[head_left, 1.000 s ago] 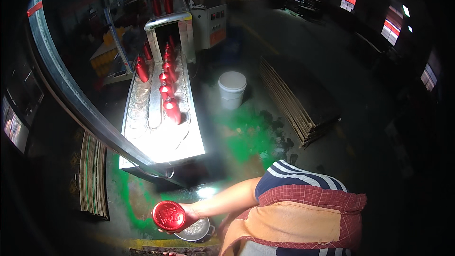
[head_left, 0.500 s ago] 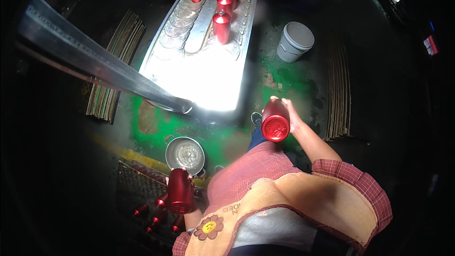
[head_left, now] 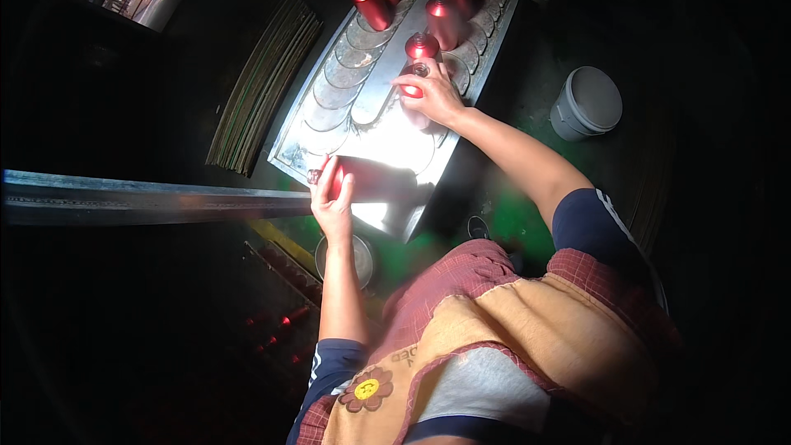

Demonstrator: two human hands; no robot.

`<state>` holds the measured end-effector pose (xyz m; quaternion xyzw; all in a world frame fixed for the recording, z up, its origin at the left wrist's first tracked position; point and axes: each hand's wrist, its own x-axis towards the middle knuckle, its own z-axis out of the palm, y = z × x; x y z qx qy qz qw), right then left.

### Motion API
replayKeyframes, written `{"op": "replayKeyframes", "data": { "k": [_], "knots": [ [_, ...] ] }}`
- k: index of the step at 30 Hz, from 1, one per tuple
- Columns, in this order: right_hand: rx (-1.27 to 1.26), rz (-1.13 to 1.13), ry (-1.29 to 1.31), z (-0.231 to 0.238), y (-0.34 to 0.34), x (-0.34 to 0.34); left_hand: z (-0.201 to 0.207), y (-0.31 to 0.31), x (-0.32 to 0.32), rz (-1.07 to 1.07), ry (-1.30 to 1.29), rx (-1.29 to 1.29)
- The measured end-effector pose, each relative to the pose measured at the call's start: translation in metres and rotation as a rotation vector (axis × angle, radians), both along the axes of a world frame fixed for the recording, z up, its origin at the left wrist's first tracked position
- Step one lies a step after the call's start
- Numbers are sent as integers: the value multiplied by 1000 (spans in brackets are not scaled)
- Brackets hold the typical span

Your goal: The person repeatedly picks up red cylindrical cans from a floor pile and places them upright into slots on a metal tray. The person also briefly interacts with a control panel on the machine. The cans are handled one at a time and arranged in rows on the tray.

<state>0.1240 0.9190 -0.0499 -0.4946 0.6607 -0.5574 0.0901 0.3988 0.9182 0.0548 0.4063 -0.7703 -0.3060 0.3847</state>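
Observation:
My left hand [head_left: 333,202] is closed round a glossy red bottle [head_left: 375,179]. That bottle lies on its side in the air, neck to the left and base to the right, over the near end of a metal conveyor [head_left: 383,86]. Farther off, my right hand [head_left: 441,99] has its fingers round the top of another red bottle [head_left: 414,92], whose open mouth shows between them. This one is upright at the near end of the right-hand row, its lower part washed out by glare. Just behind it stands a red bottle [head_left: 422,47].
More red bottles [head_left: 372,7] stand on both conveyor lanes. A metal bar [head_left: 156,202] crosses from the left edge. A metal basin [head_left: 362,259] is below my left forearm, with several red bottles [head_left: 287,320] lower left. A lidded white bucket [head_left: 587,105] stands right; stacked sheets [head_left: 264,86] are left.
Both hands have moved forward to the conveyor. The right hand's bottle has gone from near my body to the row's end. The left hand's bottle has risen from beside the basin. The view has shifted.

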Motion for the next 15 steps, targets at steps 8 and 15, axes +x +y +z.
{"op": "replayKeyframes", "data": {
  "k": [8, 15],
  "knots": [
    [101, -63, 47, -37, -42, 27, -99, -44, -93, -53, -437, -219],
    [-269, -72, -325, -48, 76, -32, -65, -5, -115, -154, -309, -310]
  ]
}}
